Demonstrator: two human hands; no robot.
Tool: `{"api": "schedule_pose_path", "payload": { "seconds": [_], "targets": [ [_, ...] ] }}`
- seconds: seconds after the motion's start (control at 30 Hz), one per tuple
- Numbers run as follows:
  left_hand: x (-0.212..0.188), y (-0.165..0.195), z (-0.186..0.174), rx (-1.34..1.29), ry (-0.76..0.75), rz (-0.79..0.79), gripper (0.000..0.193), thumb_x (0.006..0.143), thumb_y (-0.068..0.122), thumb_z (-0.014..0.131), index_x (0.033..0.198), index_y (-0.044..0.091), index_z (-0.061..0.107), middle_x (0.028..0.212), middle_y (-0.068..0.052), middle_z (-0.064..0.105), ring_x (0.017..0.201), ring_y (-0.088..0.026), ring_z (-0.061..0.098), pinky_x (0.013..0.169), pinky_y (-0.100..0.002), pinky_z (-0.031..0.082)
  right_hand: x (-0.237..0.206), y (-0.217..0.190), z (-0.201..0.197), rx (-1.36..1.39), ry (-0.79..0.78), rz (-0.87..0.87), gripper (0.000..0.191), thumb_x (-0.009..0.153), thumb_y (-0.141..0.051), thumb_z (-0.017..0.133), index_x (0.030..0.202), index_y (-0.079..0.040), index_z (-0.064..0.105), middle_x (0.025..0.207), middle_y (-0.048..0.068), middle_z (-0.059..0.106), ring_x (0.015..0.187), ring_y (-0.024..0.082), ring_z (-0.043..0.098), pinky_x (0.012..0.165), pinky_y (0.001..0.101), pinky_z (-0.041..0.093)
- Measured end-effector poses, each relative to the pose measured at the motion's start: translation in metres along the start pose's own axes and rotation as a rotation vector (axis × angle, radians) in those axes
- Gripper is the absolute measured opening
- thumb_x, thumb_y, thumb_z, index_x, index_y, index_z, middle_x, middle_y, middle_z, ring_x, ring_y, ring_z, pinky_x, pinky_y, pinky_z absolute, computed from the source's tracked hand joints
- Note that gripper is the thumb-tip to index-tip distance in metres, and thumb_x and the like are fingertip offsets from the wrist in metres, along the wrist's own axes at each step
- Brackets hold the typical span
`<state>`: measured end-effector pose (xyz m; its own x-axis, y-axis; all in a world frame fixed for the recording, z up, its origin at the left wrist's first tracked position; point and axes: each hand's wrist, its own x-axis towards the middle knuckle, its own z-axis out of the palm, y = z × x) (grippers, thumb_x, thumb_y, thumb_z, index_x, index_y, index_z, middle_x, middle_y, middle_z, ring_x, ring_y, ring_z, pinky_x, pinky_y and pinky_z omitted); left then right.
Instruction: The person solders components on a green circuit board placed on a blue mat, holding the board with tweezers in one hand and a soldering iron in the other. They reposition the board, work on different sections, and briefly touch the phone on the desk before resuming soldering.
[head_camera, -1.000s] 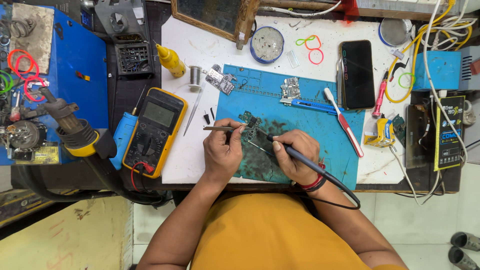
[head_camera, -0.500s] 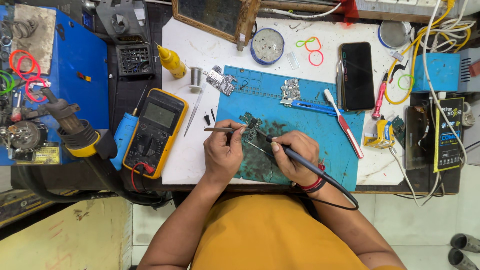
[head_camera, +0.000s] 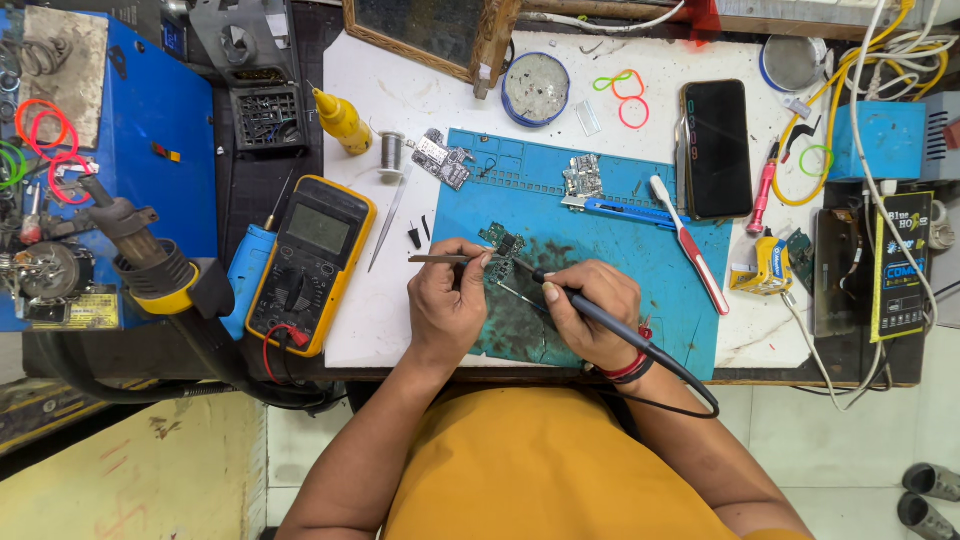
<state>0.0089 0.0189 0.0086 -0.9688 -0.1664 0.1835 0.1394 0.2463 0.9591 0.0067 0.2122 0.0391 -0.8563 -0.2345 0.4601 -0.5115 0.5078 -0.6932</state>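
Left hand: the left hand (head_camera: 447, 305) is clenched around thin silver metal tweezers (head_camera: 450, 259), which lie level, their handle end pointing away to the outer side and their tips pointing inward to the board
Right hand: the right hand (head_camera: 590, 312) is grasping a dark pen-shaped soldering iron (head_camera: 575, 305) like a pencil; its tip points up and inward, toward the tweezers tips; its black cable (head_camera: 680, 385) goes back past the wrist
Wrist: red and black bands (head_camera: 630, 367) sit just behind the right grip
Work piece: a small green circuit board (head_camera: 503, 241) lies just above both grips, where the tweezers tips and the iron tip come near; if they touch it I cannot tell
Surface: a blue rubber work mat (head_camera: 640, 260), dark-stained under the hands, lies on the white table (head_camera: 390, 100)
Beyond the right grip: a blue utility knife (head_camera: 625, 211) and a white and red toothbrush (head_camera: 690, 245) on the mat; further, a black phone (head_camera: 716, 147) with dark screen
Beyond the left grip: a yellow and black multimeter (head_camera: 312, 262), well apart, at the outer side; a second pair of steel tweezers (head_camera: 387, 220) between it and the hand; a yellow plastic bottle (head_camera: 342, 120) and a small solder spool (head_camera: 392, 152) further up
Labels and packages: far to the right of the iron, a black upright rectangular label with blue, white and green print (head_camera: 900, 265); nearer, a small yellow box-shaped thing (head_camera: 763, 275) at the mat's edge; far to the left, a yellow rectangular sticker (head_camera: 85, 308) on the blue station (head_camera: 170, 190)
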Motion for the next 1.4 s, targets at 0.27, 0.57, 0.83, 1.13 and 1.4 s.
{"api": "schedule_pose_path", "payload": {
  "seconds": [0.27,0.57,0.83,1.13,1.4],
  "targets": [
    [-0.0003,-0.0012,0.0,-0.003,0.004,0.012,0.01,0.102,0.008,0.068,0.105,0.002,0.062,0.082,-0.006,0.073,0.066,-0.008,0.065,0.058,-0.024,0.051,0.0004,-0.0002,0.0,0.003,-0.001,-0.012,0.008,0.093,-0.006,0.072,0.089,-0.002,0.066,0.084,0.011,0.071,0.068,0.024,0.067,0.061,0.032,0.049],
    [0.0001,-0.0011,0.0,-0.009,0.001,0.034,0.01,0.102,0.008,0.068,0.106,0.002,0.061,0.084,-0.005,0.073,0.068,-0.008,0.067,0.059,-0.024,0.053,0.0009,-0.0003,0.0012,0.008,0.04,-0.013,0.008,0.093,-0.005,0.072,0.09,-0.002,0.066,0.084,0.01,0.071,0.069,0.024,0.066,0.062,0.0325,0.049],
    [0.0003,-0.0019,0.0004,-0.005,-0.009,0.014,0.009,0.102,0.008,0.068,0.105,0.003,0.062,0.08,-0.005,0.072,0.066,-0.008,0.066,0.057,-0.024,0.051,0.0012,-0.0001,-0.0005,0.001,0.02,-0.009,0.007,0.092,-0.005,0.072,0.088,-0.002,0.067,0.081,0.01,0.07,0.066,0.024,0.065,0.06,0.0322,0.048],
    [0.0,-0.0017,0.0009,-0.005,0.001,0.029,0.009,0.102,0.007,0.068,0.106,0.003,0.061,0.082,-0.005,0.073,0.067,-0.008,0.067,0.058,-0.023,0.052,0.0014,-0.0008,-0.0008,-0.004,0.021,-0.013,0.008,0.092,-0.006,0.072,0.088,-0.002,0.067,0.081,0.01,0.07,0.067,0.024,0.066,0.06,0.0323,0.049],
    [0.0003,-0.0012,0.0015,-0.011,-0.005,0.021,0.009,0.102,0.007,0.068,0.105,0.002,0.062,0.082,-0.005,0.073,0.067,-0.008,0.066,0.058,-0.023,0.051,0.0012,-0.001,-0.0011,-0.002,0.026,-0.015,0.008,0.093,-0.005,0.072,0.089,-0.002,0.066,0.082,0.01,0.071,0.067,0.024,0.066,0.061,0.0325,0.049]
  ]
}}
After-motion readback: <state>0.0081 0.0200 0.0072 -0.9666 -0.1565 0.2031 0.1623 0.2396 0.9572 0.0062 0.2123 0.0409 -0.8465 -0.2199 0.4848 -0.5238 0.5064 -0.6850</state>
